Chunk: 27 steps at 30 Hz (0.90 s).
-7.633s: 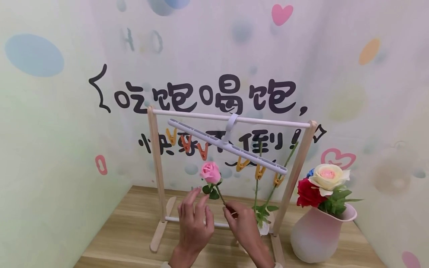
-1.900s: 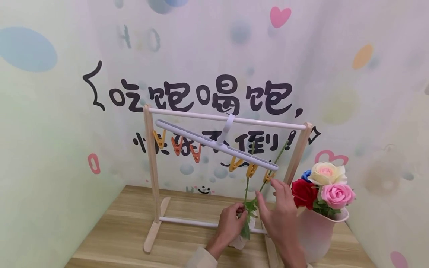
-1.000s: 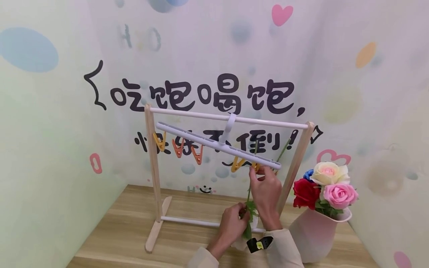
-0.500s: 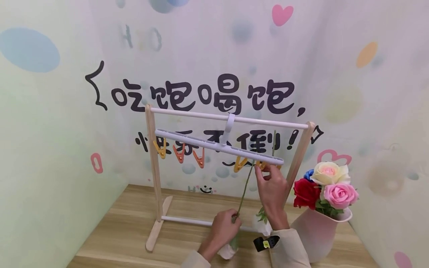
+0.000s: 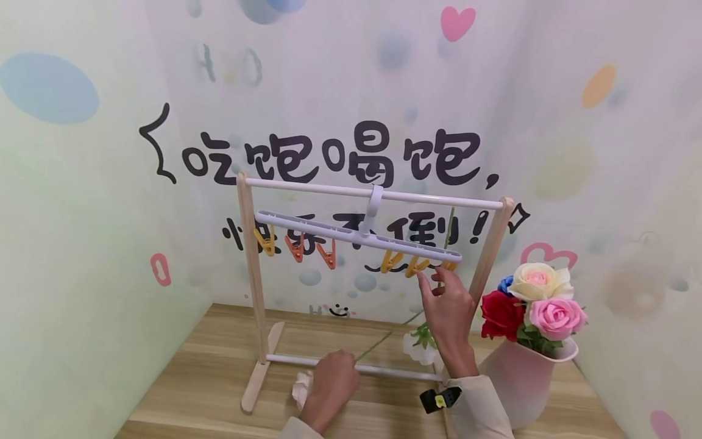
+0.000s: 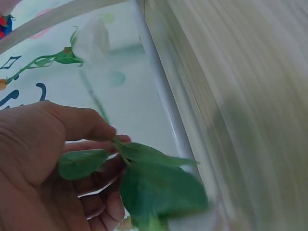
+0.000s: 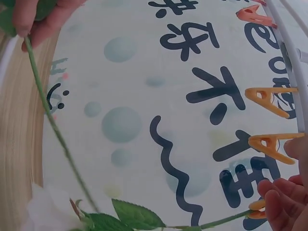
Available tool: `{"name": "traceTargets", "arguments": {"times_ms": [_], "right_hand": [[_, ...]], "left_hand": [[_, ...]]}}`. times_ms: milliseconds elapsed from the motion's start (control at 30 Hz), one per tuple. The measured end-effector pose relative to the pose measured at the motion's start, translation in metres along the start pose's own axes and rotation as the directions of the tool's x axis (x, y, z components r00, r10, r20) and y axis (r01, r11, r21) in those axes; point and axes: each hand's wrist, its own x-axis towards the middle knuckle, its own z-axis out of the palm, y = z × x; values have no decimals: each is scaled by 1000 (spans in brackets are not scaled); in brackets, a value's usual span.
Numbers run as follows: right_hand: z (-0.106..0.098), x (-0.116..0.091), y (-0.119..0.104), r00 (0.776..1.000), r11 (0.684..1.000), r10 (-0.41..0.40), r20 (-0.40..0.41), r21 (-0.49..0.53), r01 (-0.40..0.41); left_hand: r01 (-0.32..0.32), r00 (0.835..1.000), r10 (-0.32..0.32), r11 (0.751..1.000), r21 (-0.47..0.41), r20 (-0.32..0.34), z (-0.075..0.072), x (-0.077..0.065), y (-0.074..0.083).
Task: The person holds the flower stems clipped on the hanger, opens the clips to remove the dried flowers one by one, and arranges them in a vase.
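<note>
My left hand (image 5: 336,381) pinches the green stem (image 7: 62,139) of a white rose (image 5: 301,389) low over the table; its leaves (image 6: 163,187) spread beyond my fingers. My right hand (image 5: 448,308) is raised under the right end of a grey hanger (image 5: 329,233), thumb at a yellow clip (image 7: 270,144) with no stem in it, fingers loosely bent and apart from the thumb. A second white rose (image 5: 421,349) hangs head down from the end clip (image 7: 257,209), partly hidden behind my right hand in the head view.
The hanger hooks over the top bar (image 5: 439,200) of a wooden rack, with orange clips (image 5: 296,249) on its left half. A pink-white vase (image 5: 518,384) with red, cream, pink and blue roses stands right of the rack. The rack's lower bar (image 5: 395,372) crosses near my left hand.
The pink rose went into the vase. My right hand reached the middle yellow clip and the white rose came out of it; my left hand drew it down and left. The hanger tilts less.
</note>
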Motion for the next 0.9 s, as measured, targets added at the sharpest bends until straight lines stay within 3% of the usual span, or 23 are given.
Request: {"name": "traceTargets", "arguments": {"times_ms": [267,500,633,700,767,833,900], "right_hand": [[-1,-2,3,999,1000,-20,25,-4,20],[-3,-4,7,994,999,-36,99,-20,38],[-7,-11,5,980,989,-130,148,-47,138],[-8,-20,2,953,974,-213,217,-34,226],[-7,-33,-3,895,952,-287,341,1,305],[-3,-48,-7,802,931,-342,489,59,361],[1,-62,-11,695,917,-361,623,98,388]], "left_hand": [[10,996,-25,985,169,85,-13,-6,-6],[-8,999,-1,964,266,35,-20,-7,-13],[-72,997,69,955,286,20,-30,-5,-15],[-101,995,98,954,284,25,-36,-3,-15],[-122,992,117,954,274,35,-44,-2,-14],[-146,989,139,955,259,44,-51,-1,-11],[-171,985,164,953,249,50,-59,0,-6]]}}
